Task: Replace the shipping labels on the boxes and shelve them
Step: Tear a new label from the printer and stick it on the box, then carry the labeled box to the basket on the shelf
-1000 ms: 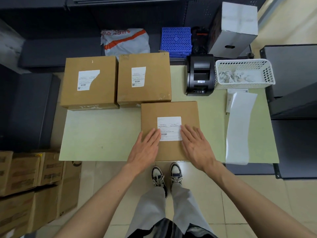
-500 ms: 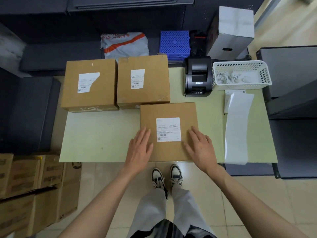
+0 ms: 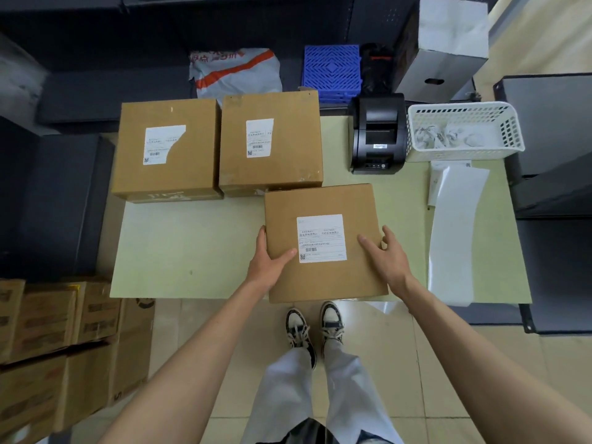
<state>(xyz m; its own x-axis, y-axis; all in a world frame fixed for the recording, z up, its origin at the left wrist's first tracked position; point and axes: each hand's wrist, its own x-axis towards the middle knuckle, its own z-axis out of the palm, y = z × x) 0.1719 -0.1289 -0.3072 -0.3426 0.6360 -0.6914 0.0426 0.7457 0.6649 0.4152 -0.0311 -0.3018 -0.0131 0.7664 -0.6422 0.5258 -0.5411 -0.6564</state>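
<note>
Near box (image 3: 323, 277): on the counter (image 3: 192, 248), front edge overhanging, whole label (image 3: 321, 238) on top. Left hand (image 3: 269, 262) and right hand (image 3: 386, 256) clasp its sides, thumbs on top. Two labelled boxes (image 3: 270, 142) behind.

box labels (image 3: 321, 238) printed, text unreadable

Pale green table (image 3: 192, 251), 3 cardboard boxes (image 3: 323, 283), black label printer (image 3: 378, 136), white basket (image 3: 464, 152), white backing strip (image 3: 451, 238)

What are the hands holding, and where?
Both hands, left and right, hold the near box by its left and right sides.
</note>
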